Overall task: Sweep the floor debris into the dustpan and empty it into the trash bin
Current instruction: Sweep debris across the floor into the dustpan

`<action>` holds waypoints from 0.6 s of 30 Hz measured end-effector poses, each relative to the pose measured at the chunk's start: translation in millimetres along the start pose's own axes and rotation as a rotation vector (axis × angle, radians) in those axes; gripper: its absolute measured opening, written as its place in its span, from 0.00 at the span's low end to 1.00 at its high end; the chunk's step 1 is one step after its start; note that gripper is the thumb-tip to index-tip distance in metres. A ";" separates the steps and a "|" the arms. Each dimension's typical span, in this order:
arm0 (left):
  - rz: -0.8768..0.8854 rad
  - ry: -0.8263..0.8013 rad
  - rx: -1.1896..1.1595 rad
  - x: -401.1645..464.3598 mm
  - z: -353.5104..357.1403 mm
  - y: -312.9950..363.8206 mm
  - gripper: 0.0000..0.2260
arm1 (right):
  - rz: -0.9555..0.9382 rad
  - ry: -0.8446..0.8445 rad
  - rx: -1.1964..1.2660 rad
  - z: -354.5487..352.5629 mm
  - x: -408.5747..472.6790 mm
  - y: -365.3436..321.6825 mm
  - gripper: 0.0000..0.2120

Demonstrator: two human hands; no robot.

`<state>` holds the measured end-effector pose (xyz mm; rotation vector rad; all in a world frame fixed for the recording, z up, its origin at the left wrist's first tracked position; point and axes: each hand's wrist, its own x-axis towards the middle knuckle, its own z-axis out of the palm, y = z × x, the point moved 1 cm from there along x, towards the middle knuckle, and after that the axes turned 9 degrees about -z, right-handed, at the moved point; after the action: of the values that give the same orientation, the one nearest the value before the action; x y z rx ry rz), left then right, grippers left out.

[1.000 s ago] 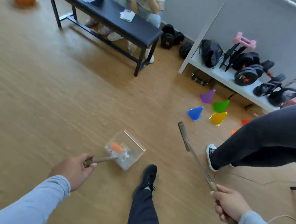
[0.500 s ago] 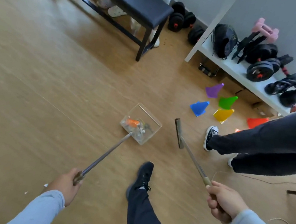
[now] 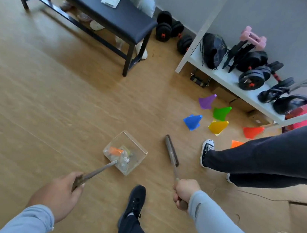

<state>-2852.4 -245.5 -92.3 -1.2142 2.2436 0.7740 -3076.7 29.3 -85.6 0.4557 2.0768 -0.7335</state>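
My left hand is curled tight round the top of the dustpan's long handle, thumb side up, so I can steer the pan from standing height without bending. My right hand is closed in a fist round the broom handle, with the stick running forward and down from my knuckles. I hold the two apart, one on each side of my leading foot, so neither stick crosses my leg.

Out past the left handle sits the clear dustpan, low over the wooden floor; whether it touches or hangs just above I cannot tell. Debris lies inside it already: an orange scrap and some pale crumpled bits, too blurred to name. To its right, apart from it, the broom head points away from me and looks idle, which I take to mean the sweeping here is done and the carrying is what remains.

The trash bin is nowhere in view, so I cannot say which way the pan must go. A second person's legs cross in from the right, cut off by the edge, close to the broom head. Coloured cones stand beyond, near a white shelf of weights
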 end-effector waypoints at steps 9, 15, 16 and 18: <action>-0.004 0.076 0.077 56.4 -65.1 89.4 0.05 | -0.002 -0.182 0.151 -62.8 -15.0 -37.2 0.18; -0.062 0.061 0.125 86.7 -62.9 146.4 0.09 | -0.086 -0.026 0.019 -114.9 54.5 -128.4 0.11; -0.076 0.056 0.114 92.5 -62.5 151.9 0.09 | -0.086 0.017 0.002 -115.8 81.2 -153.5 0.08; -0.095 0.046 0.103 102.6 -61.6 157.4 0.11 | -0.099 0.101 -0.005 -119.0 136.3 -202.0 0.05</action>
<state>-3046.7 -276.8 -72.7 -1.2905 2.2154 0.5932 -3338.7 -40.3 -77.0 0.3971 2.2080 -0.7770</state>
